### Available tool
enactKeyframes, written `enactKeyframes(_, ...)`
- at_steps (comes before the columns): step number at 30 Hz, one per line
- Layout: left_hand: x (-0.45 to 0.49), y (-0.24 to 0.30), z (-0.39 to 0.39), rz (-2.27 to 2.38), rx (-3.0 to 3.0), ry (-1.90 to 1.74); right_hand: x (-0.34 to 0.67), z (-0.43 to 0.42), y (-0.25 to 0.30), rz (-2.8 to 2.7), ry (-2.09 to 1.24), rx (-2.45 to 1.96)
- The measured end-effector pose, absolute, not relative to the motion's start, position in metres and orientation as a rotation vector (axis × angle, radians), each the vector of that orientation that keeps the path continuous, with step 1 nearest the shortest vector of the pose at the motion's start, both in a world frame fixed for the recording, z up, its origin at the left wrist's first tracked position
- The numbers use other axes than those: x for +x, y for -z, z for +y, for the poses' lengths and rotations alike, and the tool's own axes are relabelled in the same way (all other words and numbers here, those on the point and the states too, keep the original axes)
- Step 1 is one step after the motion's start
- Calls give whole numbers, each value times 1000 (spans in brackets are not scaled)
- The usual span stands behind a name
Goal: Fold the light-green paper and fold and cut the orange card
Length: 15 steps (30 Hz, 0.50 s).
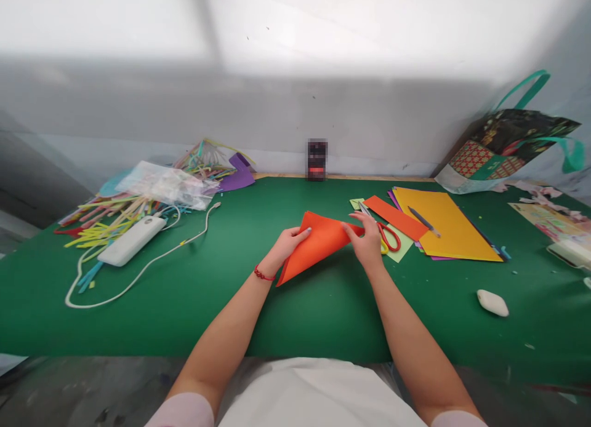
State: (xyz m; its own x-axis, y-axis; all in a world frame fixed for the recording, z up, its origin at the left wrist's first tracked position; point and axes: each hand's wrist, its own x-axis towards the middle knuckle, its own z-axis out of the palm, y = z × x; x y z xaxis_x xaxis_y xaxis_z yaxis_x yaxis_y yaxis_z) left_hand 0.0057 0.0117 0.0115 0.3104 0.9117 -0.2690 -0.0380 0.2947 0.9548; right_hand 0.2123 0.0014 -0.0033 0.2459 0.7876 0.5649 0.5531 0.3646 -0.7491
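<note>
A folded sheet of orange paper (pixel 318 242) is held just over the green table, tapering to a point at its right end. My left hand (pixel 287 248) grips its left edge, thumb on top and the other fingers mostly hidden behind. At the right tip, the thumb and fingers of my right hand (pixel 367 237) pinch the paper. Right beside that hand lie scissors (pixel 391 236) with red and yellow handles, partly covered by the hand. An orange paper strip (pixel 396 218) and a pale green sheet (pixel 402 250) rest around them.
To the right are stacked coloured sheets (pixel 450 224) with a pen (pixel 423 221), a white case (pixel 492 303) and a patterned bag (pixel 498 147). On the left lie a white power bank (pixel 132 241) with its cable, paper strips (pixel 104 230) and a plastic bag (pixel 168 184). A dark phone-like object (pixel 316 159) stands at the wall.
</note>
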Motion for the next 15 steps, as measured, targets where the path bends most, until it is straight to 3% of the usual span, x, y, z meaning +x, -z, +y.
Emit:
enactKeyframes(6, 4, -11, 16, 1063, 992, -968, 226, 12, 10, -1039, -685, -1395)
enactKeyframes(11, 9, -10, 14, 1058, 1046, -1032, 201, 7, 16, -1145, -1218, -1103)
enactKeyframes(15, 12, -12, 11, 1005, 1125, -1063, 180, 2, 19, -1026, -1349, -973)
